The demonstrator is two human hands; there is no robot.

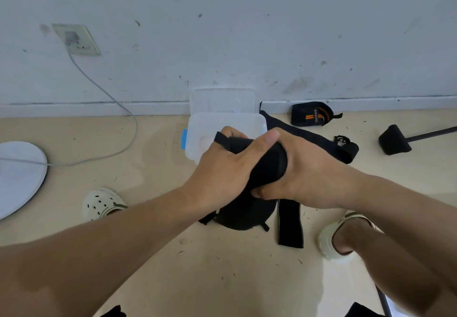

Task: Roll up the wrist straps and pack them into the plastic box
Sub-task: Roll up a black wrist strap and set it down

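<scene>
Both hands were clamped on one black wrist strap (262, 166), held above the floor in front of the plastic box (197, 133). The left hand (222, 166) curled its fingers round the strap's upper end, where a thumb loop stuck out; the right hand (304, 168) gripped the roll from the other side, thumb on top.

One clear box sat open against the wall, one blue latch (184, 138) on its left side, its lid (222, 100) propped upright behind it.

Three more black straps lay on the floor: one unrolled beside the box (321, 141), one unrolled flat strip (289, 222) near the right foot, and one rolled with orange stripes (312, 114) by the baseboard. A black pad-like piece (244, 215) lay beneath the hands.

Two cream clogs showed, left (101, 203) and right (331, 237).
</scene>
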